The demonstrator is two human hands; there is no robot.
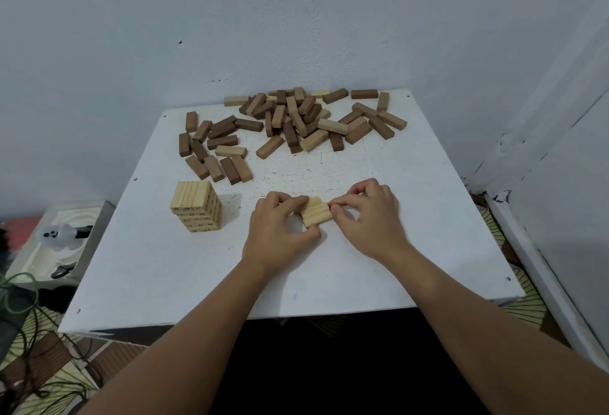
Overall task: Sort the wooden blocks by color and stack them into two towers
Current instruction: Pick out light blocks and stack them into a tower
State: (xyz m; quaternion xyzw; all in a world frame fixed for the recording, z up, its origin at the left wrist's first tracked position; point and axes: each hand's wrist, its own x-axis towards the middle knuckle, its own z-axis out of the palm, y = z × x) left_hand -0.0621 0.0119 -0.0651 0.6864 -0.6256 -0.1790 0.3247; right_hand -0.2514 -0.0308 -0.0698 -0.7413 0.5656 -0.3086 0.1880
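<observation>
A small set of light wooden blocks [317,213] lies side by side on the white table [204,276], near its middle. My left hand [280,233] grips the set from its left end, and my right hand [369,217] pinches its right end with curled fingers. To the left stands a tower of light blocks [197,206], several layers high. A loose pile of mostly dark brown blocks [290,121], with a few light ones mixed in, spreads across the far half of the table.
Walls close in behind the table and on its right side. Left of the table sits a low tray [43,250] with a small white figure [61,235]. Cables [19,296] trail on the patterned floor at the lower left.
</observation>
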